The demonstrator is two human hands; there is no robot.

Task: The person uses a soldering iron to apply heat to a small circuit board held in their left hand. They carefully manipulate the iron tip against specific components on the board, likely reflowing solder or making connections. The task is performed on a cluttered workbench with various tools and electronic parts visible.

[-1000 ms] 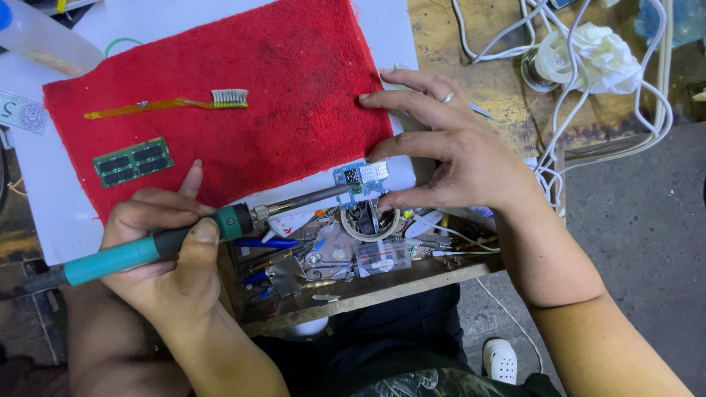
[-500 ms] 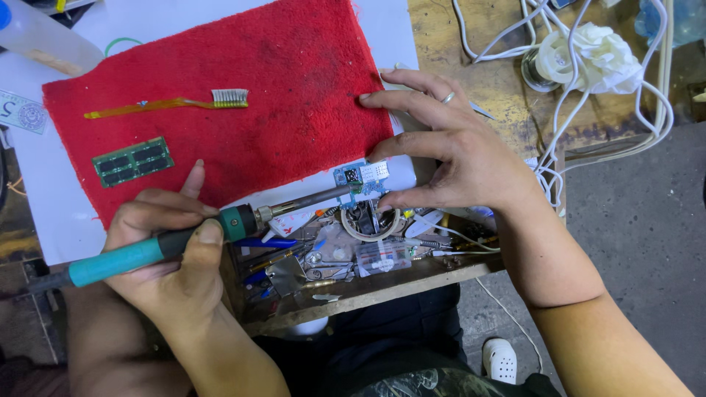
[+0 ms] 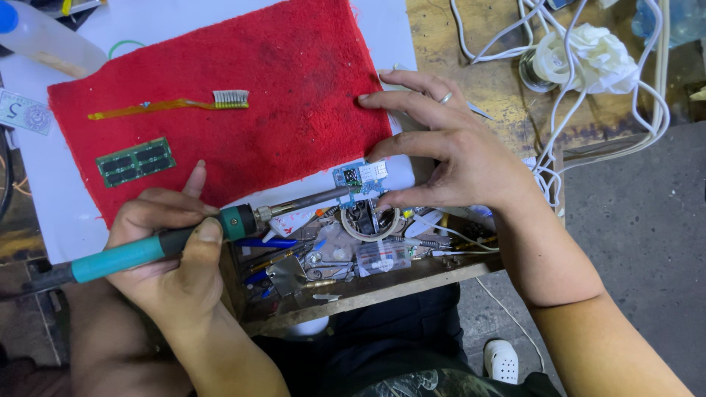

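A small blue circuit board [image 3: 359,176] was pinned and touched by a soldering iron at the front edge of the bench [image 3: 471,103].

In the head view, the teal-handled soldering iron [image 3: 184,239] was gripped by the closed fingers of the left hand [image 3: 165,254], its metal tip laid against the board. The board was pinched by the right hand [image 3: 456,151], fingers half spread, beside the red towel [image 3: 243,95]. An orange toothbrush [image 3: 169,104] and a green memory module [image 3: 136,162] were seen lying on the towel.
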